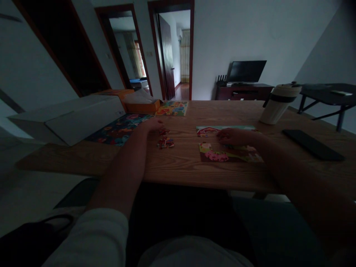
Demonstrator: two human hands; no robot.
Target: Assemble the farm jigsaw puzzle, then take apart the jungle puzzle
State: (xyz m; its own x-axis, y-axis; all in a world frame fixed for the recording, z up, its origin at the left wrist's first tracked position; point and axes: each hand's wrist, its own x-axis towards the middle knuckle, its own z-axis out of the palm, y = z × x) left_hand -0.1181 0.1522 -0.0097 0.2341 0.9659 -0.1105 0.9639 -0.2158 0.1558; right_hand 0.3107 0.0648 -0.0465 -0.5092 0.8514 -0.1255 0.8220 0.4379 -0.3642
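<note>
A jigsaw puzzle (217,156), partly put together, lies on the wooden table in front of me, with bare wood showing between its upper and lower parts. Over that gap is my right hand (233,136), palm down, fingers bent together and tips at the puzzle. Whatever those fingers may hold is hidden. To the left, my left hand (153,125) hangs over a small group of loose puzzle pieces (166,142), its fingers loosely curved and apart. One reddish piece (164,131) lies just under its fingertips. I see nothing held in that hand.
Left of my left arm lies a dark blue puzzle (111,129) beside a long white box (72,115). Farther back are an orange box (143,106) and a yellow puzzle (172,108). A cream tumbler (279,105) and a black phone-like slab (311,144) are on the right.
</note>
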